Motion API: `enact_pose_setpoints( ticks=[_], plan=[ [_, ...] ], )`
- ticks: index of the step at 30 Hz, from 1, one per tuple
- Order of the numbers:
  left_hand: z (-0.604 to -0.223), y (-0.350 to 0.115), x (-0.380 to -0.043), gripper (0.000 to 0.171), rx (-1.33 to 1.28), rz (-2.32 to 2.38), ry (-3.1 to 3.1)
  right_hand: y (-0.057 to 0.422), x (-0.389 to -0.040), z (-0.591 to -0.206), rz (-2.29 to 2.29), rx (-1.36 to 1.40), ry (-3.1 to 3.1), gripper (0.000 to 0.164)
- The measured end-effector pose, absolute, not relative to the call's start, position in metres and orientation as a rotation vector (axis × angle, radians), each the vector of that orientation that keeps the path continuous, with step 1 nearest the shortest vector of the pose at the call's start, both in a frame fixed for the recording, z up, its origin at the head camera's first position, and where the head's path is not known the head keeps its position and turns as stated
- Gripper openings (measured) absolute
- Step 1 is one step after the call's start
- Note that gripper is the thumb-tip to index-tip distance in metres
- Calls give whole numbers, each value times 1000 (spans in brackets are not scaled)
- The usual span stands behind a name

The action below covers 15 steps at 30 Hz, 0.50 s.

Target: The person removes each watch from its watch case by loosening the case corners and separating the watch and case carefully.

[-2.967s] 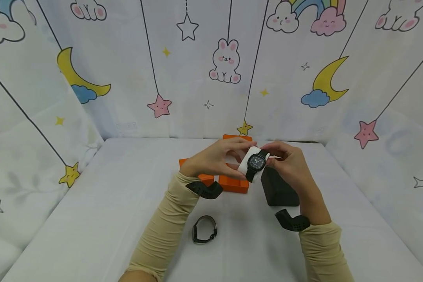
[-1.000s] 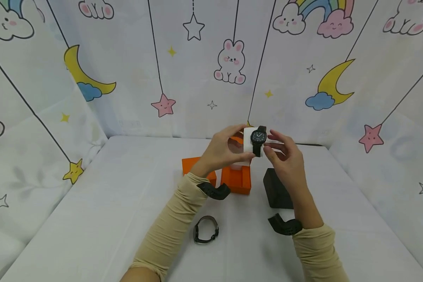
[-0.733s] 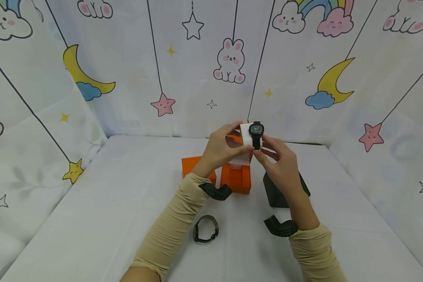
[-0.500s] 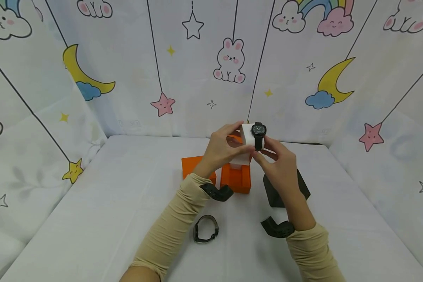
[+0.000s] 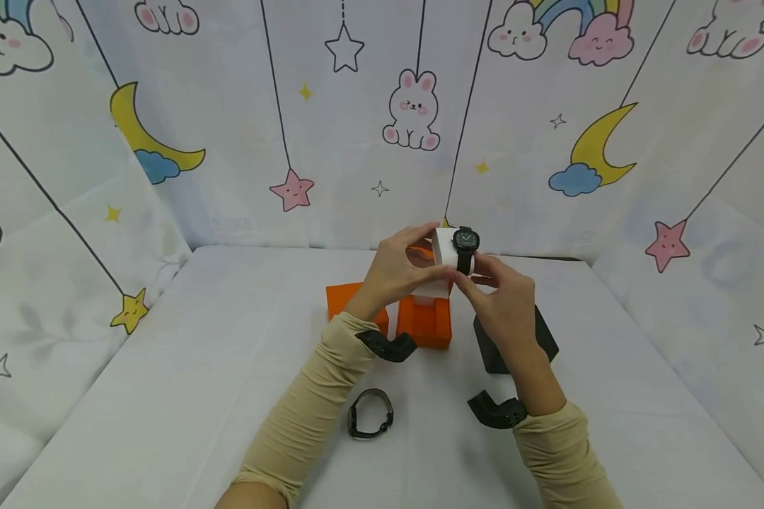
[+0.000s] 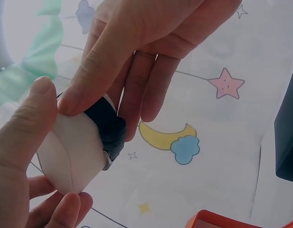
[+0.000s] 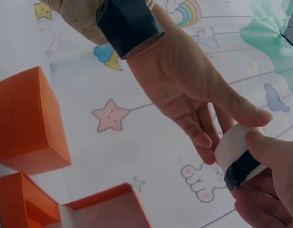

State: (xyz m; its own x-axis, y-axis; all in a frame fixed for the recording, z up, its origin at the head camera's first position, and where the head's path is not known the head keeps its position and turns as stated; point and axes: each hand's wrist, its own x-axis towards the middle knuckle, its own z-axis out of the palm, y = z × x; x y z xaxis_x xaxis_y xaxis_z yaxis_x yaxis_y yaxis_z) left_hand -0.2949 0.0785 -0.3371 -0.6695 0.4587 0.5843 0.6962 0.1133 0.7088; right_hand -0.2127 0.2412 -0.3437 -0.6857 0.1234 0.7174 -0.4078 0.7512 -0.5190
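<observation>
A black square-faced wristwatch [image 5: 465, 240] is strapped around a white watch cushion [image 5: 446, 247], held up above the back of the table. My left hand [image 5: 391, 268] grips the cushion from the left, with the thumb in front and fingers behind. From the right, my right hand [image 5: 506, 304] pinches the watch and cushion. In the left wrist view, the right thumb lies on the cushion edge beside the dark strap [image 6: 101, 114]; its other fingers reach toward the dial side, partly hidden. A second watch [image 5: 353, 422] with its strap closed in a loop lies on the table nearer the front.
An open orange box [image 5: 424, 325] stands below the hands. Left of it is another orange box piece [image 5: 344, 293], partly behind my left wrist. A black box [image 5: 547, 339] sits behind my right forearm. A patterned cloth backdrop [image 5: 356, 141] rises behind the table.
The watch and cushion have gone from tilted and lower to upright and higher. My right hand, apart from them one second ago, has moved left and now pinches them. Boxes and second watch stay put.
</observation>
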Motion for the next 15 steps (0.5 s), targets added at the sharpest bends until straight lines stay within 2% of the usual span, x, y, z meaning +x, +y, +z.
enact_pose_setpoints(
  ticks=[7, 15],
  plan=[
    [-338, 77, -294, 73, -1142, -1633, -2167, 243, -213, -345, 845, 238, -2171, 43],
    [-315, 70, -271, 68, -1136, -1592, -2197, 243, -214, -346, 799, 293, -2100, 37]
  ],
)
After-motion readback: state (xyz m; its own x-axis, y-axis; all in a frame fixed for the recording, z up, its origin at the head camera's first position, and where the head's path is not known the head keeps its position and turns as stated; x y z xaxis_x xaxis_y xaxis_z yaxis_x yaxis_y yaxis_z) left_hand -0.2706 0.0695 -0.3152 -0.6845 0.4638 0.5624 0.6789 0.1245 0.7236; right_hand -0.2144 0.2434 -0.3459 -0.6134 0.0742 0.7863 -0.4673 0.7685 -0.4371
